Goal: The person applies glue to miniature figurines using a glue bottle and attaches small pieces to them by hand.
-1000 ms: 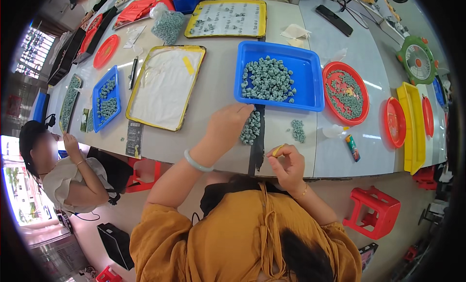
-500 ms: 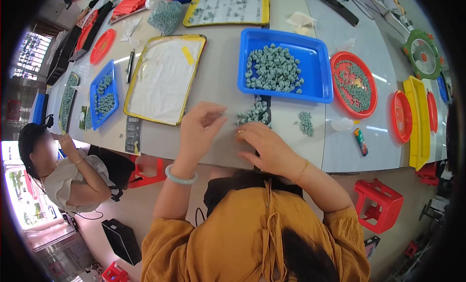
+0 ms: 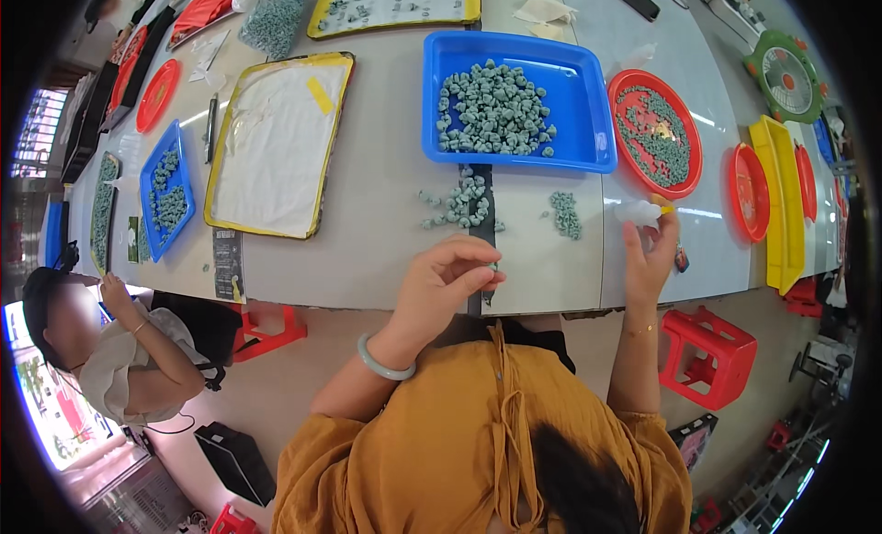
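My left hand (image 3: 450, 281) is closed in a pinch at the table's near edge, with a small grey-green piece (image 3: 493, 267) showing at the fingertips. To the right, my right hand (image 3: 654, 254) has its thumb and fingers around a small white squeeze bottle (image 3: 636, 213) with a yellow tip. Just beyond my left hand lies a loose pile of grey-green lumpy pieces (image 3: 459, 202). A second pile, of smaller pieces (image 3: 565, 214), sits between the two hands. Farther back, a blue tray (image 3: 583, 146) holds many more of the lumpy pieces.
A red round tray (image 3: 686, 174) of small green pieces stands beyond my right hand. On the left is a yellow-rimmed board (image 3: 276, 148) with a white sheet. A yellow bin (image 3: 776, 203) and red tray (image 3: 749, 194) stand far right. A co-worker (image 3: 129, 341) sits at left, near a blue tray (image 3: 165, 190).
My right hand has left the lumpy pile and moved right onto the white bottle. My left hand has come nearer and rightward, now pinching a small piece. The view has shifted slightly.
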Tool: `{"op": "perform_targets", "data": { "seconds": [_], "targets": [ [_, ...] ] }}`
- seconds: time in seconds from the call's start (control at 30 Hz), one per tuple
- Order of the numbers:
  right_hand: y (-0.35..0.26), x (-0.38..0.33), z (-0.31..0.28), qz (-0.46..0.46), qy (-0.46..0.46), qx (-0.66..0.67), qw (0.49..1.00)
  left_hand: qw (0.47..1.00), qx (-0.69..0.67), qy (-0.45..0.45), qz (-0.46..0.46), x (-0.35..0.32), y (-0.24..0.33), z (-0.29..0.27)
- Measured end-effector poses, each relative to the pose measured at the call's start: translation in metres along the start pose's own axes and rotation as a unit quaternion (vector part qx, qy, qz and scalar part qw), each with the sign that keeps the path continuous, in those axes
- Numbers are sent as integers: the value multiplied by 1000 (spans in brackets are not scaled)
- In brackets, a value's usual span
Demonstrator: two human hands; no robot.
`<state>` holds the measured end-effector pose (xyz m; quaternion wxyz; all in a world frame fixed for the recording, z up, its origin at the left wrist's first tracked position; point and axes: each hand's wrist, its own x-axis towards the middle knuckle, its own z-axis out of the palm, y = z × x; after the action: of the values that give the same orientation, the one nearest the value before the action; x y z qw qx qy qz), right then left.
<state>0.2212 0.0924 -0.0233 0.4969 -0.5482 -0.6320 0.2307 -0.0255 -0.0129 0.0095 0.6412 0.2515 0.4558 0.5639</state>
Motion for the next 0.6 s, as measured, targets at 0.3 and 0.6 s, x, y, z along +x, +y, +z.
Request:
{"op": "perform_targets", "data": {
  "seconds": [0.3,0.6],
  "targets": [
    [-30,-19,8,129,-197,297,925,995,27,-9,100,7,-19,-2],
    [-61,-22,13,-87,-275,12,957,973,197,54,103,6,-19,6]
  ]
}}
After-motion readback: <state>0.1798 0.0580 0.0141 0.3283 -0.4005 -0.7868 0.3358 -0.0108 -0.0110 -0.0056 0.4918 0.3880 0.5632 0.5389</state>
